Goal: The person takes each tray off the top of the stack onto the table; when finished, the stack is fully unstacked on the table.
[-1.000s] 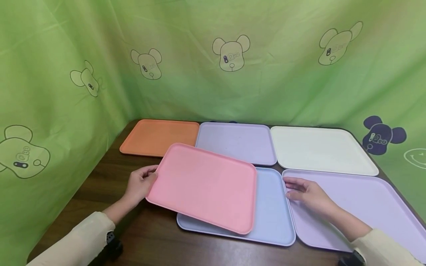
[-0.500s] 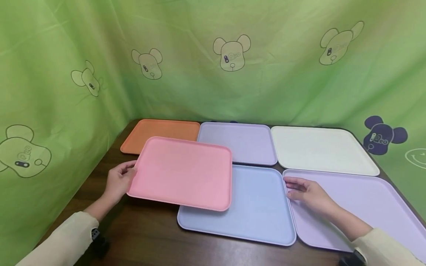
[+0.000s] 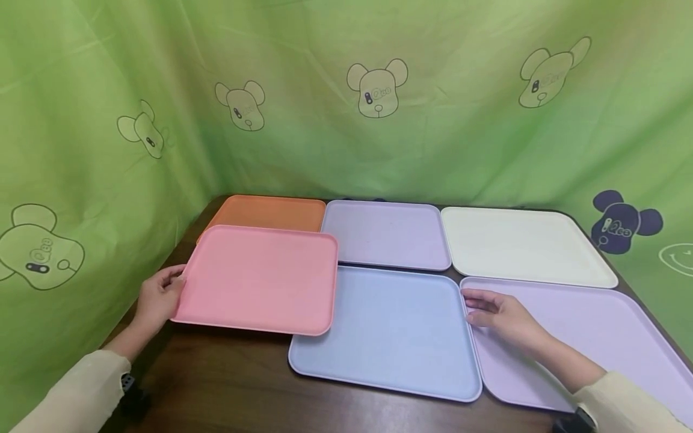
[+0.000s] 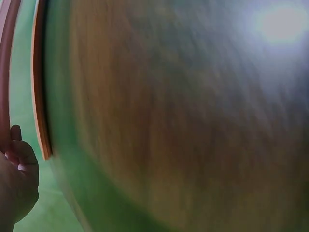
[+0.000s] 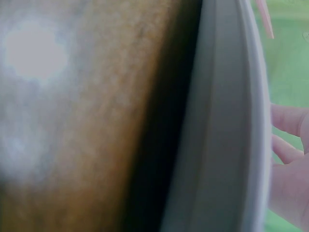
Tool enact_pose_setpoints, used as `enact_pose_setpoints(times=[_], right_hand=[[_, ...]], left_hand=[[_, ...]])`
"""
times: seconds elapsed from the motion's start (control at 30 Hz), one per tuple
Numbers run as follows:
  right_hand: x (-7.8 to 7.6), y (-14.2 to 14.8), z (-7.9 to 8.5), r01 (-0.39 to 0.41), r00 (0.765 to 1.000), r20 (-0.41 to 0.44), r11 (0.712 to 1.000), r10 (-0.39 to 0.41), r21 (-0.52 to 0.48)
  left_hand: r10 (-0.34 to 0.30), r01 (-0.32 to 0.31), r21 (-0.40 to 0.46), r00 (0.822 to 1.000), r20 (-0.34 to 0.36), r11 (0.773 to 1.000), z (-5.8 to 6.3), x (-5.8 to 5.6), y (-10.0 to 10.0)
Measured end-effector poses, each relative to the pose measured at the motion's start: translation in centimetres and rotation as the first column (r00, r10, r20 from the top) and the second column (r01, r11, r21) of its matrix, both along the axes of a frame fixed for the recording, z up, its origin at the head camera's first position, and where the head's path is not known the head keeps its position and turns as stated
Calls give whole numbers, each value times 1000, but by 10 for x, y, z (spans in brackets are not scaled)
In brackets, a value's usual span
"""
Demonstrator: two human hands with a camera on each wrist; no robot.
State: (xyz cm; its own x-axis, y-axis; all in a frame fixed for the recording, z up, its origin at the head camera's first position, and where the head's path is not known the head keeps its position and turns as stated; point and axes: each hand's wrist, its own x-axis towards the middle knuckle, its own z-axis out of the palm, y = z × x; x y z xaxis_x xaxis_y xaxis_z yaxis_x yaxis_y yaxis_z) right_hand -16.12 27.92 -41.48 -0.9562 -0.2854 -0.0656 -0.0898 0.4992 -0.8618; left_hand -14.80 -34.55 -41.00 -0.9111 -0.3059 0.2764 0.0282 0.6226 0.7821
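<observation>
In the head view, my left hand (image 3: pixel 158 294) pinches the left edge of a pink tray (image 3: pixel 260 279), thumb on top. The tray is held above the table, overlapping the orange tray (image 3: pixel 276 213) behind and the left part of a light blue tray (image 3: pixel 395 337). The left wrist view shows the hand (image 4: pixel 19 179) at the pink tray's edge (image 4: pixel 5 72). My right hand (image 3: pixel 503 316) rests with loosely bent fingers at the left edge of a large lavender tray (image 3: pixel 585 337), beside the blue tray. A pale tray edge fills the middle of the right wrist view.
At the back, a smaller lavender tray (image 3: pixel 387 234) and a white tray (image 3: pixel 530 246) lie beside the orange one. Trays sit close together on a dark wooden table (image 3: pixel 227 379). Green printed cloth (image 3: pixel 303 138) encloses the back and sides.
My left hand has carried the pink tray leftwards off most of the blue tray and levelled its tilt. More of the blue tray shows. The right hand has stayed in place.
</observation>
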Motion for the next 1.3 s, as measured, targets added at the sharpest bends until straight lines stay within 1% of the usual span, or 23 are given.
enact_pose_setpoints(times=[0.3,0.37,0.57,0.8,0.93,1.07,1.2,1.3], right_hand=[[-1,-1,-2,-16,1000,-6,999,16,-40],[-1,-1,-2,-18,1000,-9,999,18,-40],[-3,0,-2,-16,1000,-5,999,16,-37],[-3,-1,-1,-17,1000,-2,999,17,-45],[-2,-2,0,-19,1000,4,999,19,-46],[-1,-2,1,-12,1000,5,999,12,-30],[0,-1,1,-6,1000,7,1000,6,-23],[0,-1,1,-9,1000,13,999,9,-35]], left_hand=[[42,-42,-22,999,-9,999,-6,9,-26],[43,-44,-30,999,-14,999,-7,12,-31],[22,-23,-67,1000,-20,997,-9,20,-45],[23,-22,-88,1000,17,996,-13,25,-55],[31,-27,-95,999,41,995,-14,28,-60],[41,-35,-112,998,53,993,-15,27,-64],[36,-31,-110,998,42,993,-16,26,-66],[27,-25,-103,999,18,994,-16,25,-66]])
